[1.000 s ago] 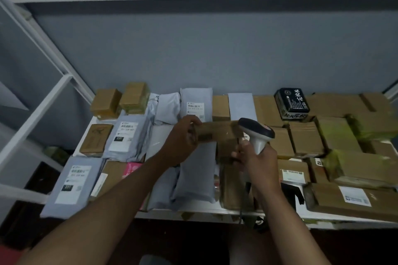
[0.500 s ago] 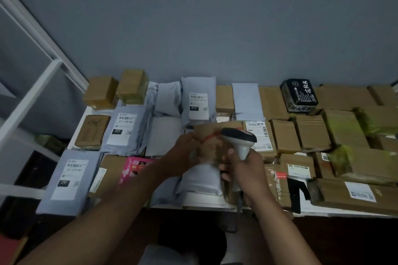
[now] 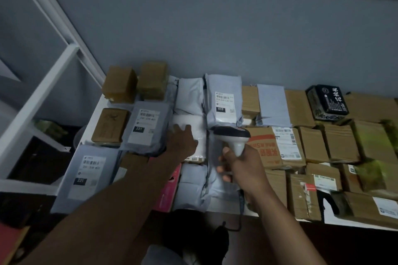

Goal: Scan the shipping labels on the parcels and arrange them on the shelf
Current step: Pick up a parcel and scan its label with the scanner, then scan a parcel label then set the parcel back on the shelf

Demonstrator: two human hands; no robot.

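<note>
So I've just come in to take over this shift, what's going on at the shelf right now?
A person is working through parcels on a white shelf with a handheld barcode scanner. The right hand grips the scanner's handle, its head near a cardboard box with red print. The left hand reaches forward and rests on a white plastic mailer in the middle of the shelf. Grey mailers and brown boxes, several with labels facing up, cover the shelf around it.

Dim, bluish, soft w/ motion blur (worst at right edge), wide-angle bending.
</note>
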